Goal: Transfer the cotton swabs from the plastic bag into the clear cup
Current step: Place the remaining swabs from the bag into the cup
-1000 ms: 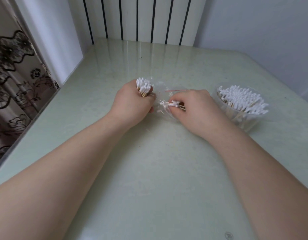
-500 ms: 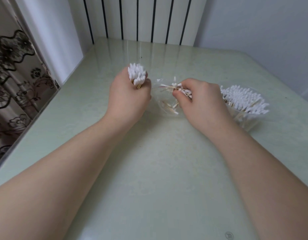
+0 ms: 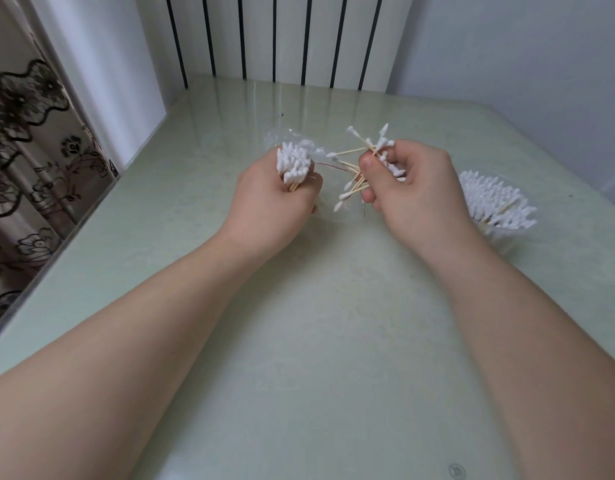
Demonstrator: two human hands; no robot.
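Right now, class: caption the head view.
Left hand grips a bundle of white-tipped wooden cotton swabs; right hand pinches a splayed handful, near the swab-filled clear plastic cup.

A pale green glossy table (image 3: 316, 341) fills most of the view. Behind its far edge stands what may be a white radiator (image 3: 275, 36) with dark vertical gaps. A flower-patterned curtain (image 3: 29, 133) hangs at left, and a plain wall (image 3: 507, 46) rises at right.

right hand (image 3: 417, 192) lifted, swabs (image 3: 348, 185) fanned (bag (image 3: 282, 138) too)
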